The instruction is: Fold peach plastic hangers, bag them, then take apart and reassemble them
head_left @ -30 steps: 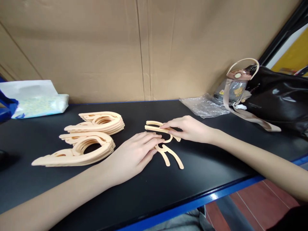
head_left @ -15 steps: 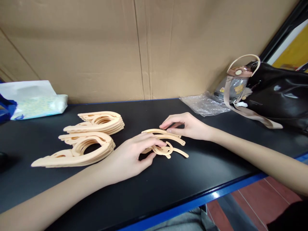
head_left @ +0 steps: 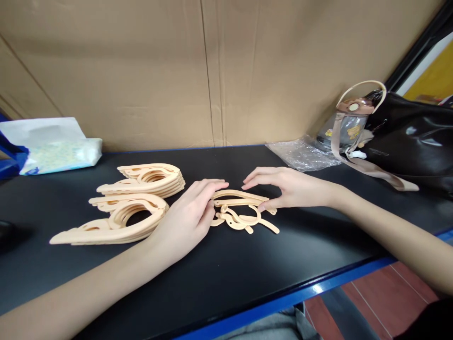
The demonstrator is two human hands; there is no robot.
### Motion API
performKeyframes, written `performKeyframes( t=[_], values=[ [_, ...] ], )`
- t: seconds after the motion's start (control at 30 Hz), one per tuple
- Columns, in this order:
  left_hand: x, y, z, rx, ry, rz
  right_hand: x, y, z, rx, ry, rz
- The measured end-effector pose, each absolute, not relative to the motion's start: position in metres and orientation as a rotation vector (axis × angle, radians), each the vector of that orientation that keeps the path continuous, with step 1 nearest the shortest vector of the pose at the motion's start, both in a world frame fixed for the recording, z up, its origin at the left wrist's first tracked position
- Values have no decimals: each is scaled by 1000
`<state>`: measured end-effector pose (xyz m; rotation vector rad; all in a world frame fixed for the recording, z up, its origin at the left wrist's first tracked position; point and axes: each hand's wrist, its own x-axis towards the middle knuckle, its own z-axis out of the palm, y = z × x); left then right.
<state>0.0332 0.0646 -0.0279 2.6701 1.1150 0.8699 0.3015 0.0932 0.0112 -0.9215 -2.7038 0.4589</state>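
Several loose beige plastic hanger parts lie together on the black table (head_left: 226,288): long curved arms (head_left: 244,193) at the back and a hook-shaped piece (head_left: 235,224) in front. At their left end is my left hand (head_left: 189,215), palm down with fingers stretched out; whether it touches them I cannot tell. My right hand (head_left: 288,186) hovers at the right end, fingers and thumb apart, the thumb tip by the curved pieces. Nothing shows gripped in either hand. Left of my left hand rest two stacks of folded beige hangers, a rear stack (head_left: 173,182) and a front stack (head_left: 92,236).
A tissue pack (head_left: 63,156) lies at the back left. Toward the back right are a crumpled clear plastic bag (head_left: 300,153), a strapped water bottle (head_left: 348,127) and a black leather bag (head_left: 406,141). Cardboard (head_left: 141,71) rises behind the table.
My left hand has drawn back left, off the hook-shaped piece. My right hand's fingers have spread wider, with the thumb lower toward the parts. The loose parts have shifted slightly.
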Motion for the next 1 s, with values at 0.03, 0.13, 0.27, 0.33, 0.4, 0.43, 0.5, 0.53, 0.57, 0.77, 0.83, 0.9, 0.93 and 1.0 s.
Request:
performKeyframes(
  t=[0.03, 0.13, 0.27, 0.33, 0.4, 0.43, 0.5, 0.53, 0.57, 0.77, 0.83, 0.9, 0.93, 1.0],
  values=[
    [34, 64, -28, 2701, 1094, 878, 301, 93, 11, -913, -2708, 441],
    [37, 63, -25, 2813, 1045, 882, 301, 92, 10, -887, -2699, 424],
    [40, 60, -22, 2915, 995, 806, 299, 88, 11, -791, -2681, 467],
    [40, 60, -21, 2930, 982, 754, 296, 84, 11, -748, -2712, 477],
    [39, 60, -21, 2927, 975, 710, 293, 81, 11, -733, -2758, 448],
    [39, 60, -21, 2921, 970, 697, 291, 79, 10, -721, -2775, 427],
    [39, 60, -21, 2898, 954, 691, 288, 76, 10, -684, -2782, 397],
    [39, 60, -21, 2883, 942, 698, 287, 74, 9, -659, -2772, 390],
    [39, 60, -21, 2867, 931, 713, 286, 73, 9, -637, -2756, 386],
    [37, 59, -21, 2810, 966, 828, 285, 74, 10, -714, -2501, 342],
    [36, 60, -22, 2801, 1015, 846, 287, 76, 10, -846, -2404, 408],
    [36, 60, -22, 2795, 1052, 855, 289, 80, 9, -976, -2307, 517],
    [36, 60, -22, 2793, 1063, 857, 290, 81, 8, -1021, -2258, 573],
    [37, 60, -23, 2786, 1067, 879, 291, 85, 5, -1055, -2183, 655]
  ],
)
